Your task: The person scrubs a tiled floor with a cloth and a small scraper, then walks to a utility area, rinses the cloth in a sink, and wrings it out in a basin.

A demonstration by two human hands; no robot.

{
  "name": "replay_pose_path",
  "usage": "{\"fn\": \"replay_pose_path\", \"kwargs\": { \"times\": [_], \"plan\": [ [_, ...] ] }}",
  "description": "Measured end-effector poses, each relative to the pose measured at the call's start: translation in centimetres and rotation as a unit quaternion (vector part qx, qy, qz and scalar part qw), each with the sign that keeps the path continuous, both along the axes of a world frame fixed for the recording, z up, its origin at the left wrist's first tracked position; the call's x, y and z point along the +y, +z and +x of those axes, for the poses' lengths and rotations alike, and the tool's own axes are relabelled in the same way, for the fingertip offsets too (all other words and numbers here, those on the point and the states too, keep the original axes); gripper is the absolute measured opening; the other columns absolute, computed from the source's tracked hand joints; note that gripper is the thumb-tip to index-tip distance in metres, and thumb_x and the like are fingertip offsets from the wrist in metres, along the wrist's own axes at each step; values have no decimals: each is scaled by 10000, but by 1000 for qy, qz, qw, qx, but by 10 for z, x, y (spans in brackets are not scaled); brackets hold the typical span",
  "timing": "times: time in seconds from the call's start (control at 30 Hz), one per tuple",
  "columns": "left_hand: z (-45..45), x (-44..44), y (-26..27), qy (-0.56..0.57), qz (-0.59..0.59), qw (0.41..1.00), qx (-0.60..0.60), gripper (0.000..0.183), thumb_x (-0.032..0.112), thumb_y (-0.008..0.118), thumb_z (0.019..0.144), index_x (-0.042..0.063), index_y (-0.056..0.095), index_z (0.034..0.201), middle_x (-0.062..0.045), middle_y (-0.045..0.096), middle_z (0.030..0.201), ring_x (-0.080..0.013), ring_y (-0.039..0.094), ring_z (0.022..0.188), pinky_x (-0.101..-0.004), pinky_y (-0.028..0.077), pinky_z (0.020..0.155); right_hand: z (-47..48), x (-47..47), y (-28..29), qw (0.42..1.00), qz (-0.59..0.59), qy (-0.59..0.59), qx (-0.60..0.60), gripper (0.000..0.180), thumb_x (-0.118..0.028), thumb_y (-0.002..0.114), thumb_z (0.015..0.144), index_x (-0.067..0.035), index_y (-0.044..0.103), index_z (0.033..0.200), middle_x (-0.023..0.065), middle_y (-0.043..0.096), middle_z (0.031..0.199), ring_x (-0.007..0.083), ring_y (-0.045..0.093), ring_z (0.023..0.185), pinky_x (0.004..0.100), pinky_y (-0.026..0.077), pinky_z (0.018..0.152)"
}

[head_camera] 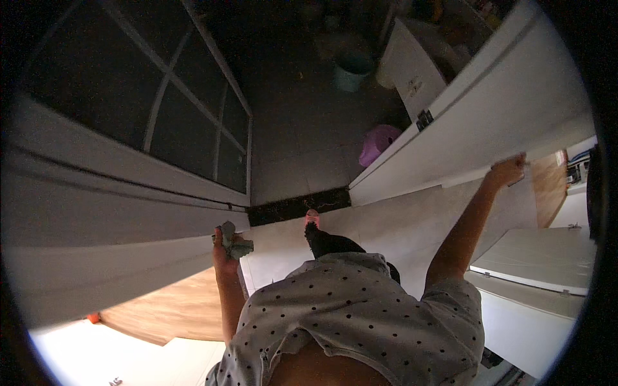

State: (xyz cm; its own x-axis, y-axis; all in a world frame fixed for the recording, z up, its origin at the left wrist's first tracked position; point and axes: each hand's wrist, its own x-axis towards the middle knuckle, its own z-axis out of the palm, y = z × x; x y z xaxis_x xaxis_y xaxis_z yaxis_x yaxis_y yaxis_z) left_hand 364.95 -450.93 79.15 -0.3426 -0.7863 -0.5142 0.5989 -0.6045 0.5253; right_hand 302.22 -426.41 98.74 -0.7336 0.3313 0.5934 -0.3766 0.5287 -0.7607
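My left hand (pixel 225 258) grips a crumpled grey-green cloth (pixel 239 247), held up beside the white wall on the left. Part of the cloth sticks out past my fingers. My right arm reaches far out to the right, and my right hand (pixel 508 170) is by the outer edge of a white wall or panel (pixel 483 130). Its fingers are dim and blurred, so whether they hold something is unclear. One foot in a pink slipper (pixel 312 218) stands just before a dark threshold (pixel 299 206), which leads into a dim room.
Beyond the threshold, a tiled floor (pixel 299 169) holds a purple plastic tub (pixel 379 144) and a teal bucket (pixel 353 72). A white-framed glass panel (pixel 166 79) stands on the left. A white cabinet (pixel 410 67) is at the far right. Nearer on the right is a white lidded unit (pixel 536 258).
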Motion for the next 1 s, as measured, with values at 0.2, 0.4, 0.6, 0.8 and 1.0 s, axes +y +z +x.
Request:
{"fn": "replay_pose_path", "kwargs": {
  "times": [0.2,0.4,0.6,0.8,1.0],
  "plan": [
    [-70,-122,21,-15,83,995,-54,326,372,484,888,49,525,920,-78,476,664,-189,469,588,-307,438,540,-26,11,-21,998,-29,-50,22,254,-168,531,827,0,554,1016,156,600,888,238,577,749,366,489,587],
    [-148,-248,-2,-95,84,991,-31,291,354,504,881,64,527,882,-52,478,668,-168,443,580,-294,411,519,-18,44,-64,975,100,-168,-101,215,-150,580,770,-15,587,936,125,602,795,207,569,666,346,471,538],
    [-257,-388,-9,-168,71,980,-81,301,352,521,874,51,522,874,-63,483,671,-186,467,601,-305,434,546,46,71,-158,745,349,-154,-547,177,-133,628,713,-30,619,856,93,605,703,176,560,584,326,454,489],
    [-349,-519,-16,-211,76,964,-141,286,346,522,874,60,529,876,-67,519,697,-181,472,589,-316,438,529,183,-83,-227,427,155,65,-889,103,-111,603,718,-23,640,758,84,599,612,158,549,492,297,433,435],
    [-469,-616,3,-328,59,937,-105,286,346,521,875,61,522,851,-64,487,670,-181,454,586,-309,425,533,123,-231,-236,689,201,135,-683,116,-96,621,756,-35,560,679,52,558,586,135,507,478,311,366,390]
  ]
}}
